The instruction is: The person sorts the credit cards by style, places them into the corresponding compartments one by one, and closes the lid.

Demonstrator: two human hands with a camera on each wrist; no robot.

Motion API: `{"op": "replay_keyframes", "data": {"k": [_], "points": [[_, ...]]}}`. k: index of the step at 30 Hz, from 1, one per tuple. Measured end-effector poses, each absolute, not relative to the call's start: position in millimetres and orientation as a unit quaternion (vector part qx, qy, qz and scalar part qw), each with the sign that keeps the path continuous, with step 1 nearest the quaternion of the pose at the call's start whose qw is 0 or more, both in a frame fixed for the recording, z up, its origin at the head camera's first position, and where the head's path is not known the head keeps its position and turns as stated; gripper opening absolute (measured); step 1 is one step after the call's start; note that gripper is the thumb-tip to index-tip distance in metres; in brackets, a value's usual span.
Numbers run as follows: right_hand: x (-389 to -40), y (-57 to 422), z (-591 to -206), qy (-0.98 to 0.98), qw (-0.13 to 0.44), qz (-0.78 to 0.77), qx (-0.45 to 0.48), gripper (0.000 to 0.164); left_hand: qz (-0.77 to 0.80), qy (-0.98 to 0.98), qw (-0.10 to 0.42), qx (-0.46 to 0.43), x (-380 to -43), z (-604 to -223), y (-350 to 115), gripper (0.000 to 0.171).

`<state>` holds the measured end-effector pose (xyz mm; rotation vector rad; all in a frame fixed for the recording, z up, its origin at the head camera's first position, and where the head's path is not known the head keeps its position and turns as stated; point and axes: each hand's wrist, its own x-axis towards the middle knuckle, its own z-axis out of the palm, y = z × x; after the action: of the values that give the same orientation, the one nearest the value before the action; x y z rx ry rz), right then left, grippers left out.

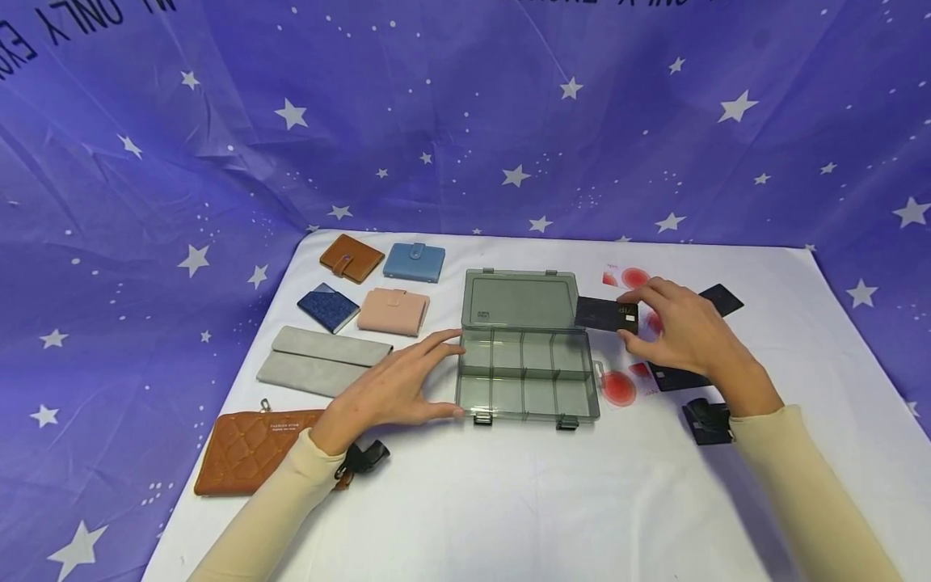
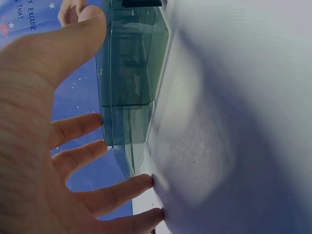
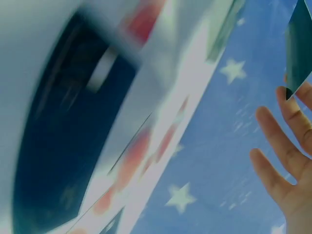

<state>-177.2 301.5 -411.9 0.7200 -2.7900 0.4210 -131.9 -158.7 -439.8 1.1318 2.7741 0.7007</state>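
Observation:
In the head view my right hand (image 1: 684, 331) pinches a black bank card (image 1: 606, 314) with a chip between thumb and fingers. It is held up beside the lid's right edge. A clear grey plastic organizer box (image 1: 525, 371) lies with its lid folded back, its divided compartments bare. At the box's left side is my left hand (image 1: 396, 386), its fingers extended and spread, fingertips right at the wall. The left wrist view shows those fingers (image 2: 117, 195) alongside the box's wall. In the right wrist view the pinched card (image 3: 298, 48) appears at the upper right.
On the left lie brown (image 1: 352, 258), blue (image 1: 414, 263) and pink (image 1: 393, 311) card wallets, a dark blue holder (image 1: 328, 307), a grey wallet (image 1: 320, 358) and a quilted brown purse (image 1: 250, 453). Black cards (image 1: 722, 300) and red-circled clear cards (image 1: 619, 389) lie on the right.

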Motion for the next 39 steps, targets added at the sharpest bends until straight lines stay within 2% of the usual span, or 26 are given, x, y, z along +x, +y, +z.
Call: {"op": "replay_keyframes", "data": {"k": [6, 17, 33, 39], "points": [[-162, 260, -405, -0.93, 0.14, 0.152, 0.305, 0.047, 0.23, 0.9, 0.039, 0.368, -133, -439, -160, 0.086], [-154, 194, -409, -0.91, 0.126, 0.135, 0.37, 0.047, 0.219, 0.905, 0.037, 0.364, -133, -441, -159, 0.086], [-158, 152, -414, -0.91, 0.109, 0.084, 0.391, 0.048, 0.22, 0.903, 0.037, 0.366, -132, -441, -160, 0.088], [-155, 143, -417, -0.913, 0.107, 0.067, 0.389, 0.053, 0.223, 0.902, 0.037, 0.367, -132, -440, -160, 0.087]]}}
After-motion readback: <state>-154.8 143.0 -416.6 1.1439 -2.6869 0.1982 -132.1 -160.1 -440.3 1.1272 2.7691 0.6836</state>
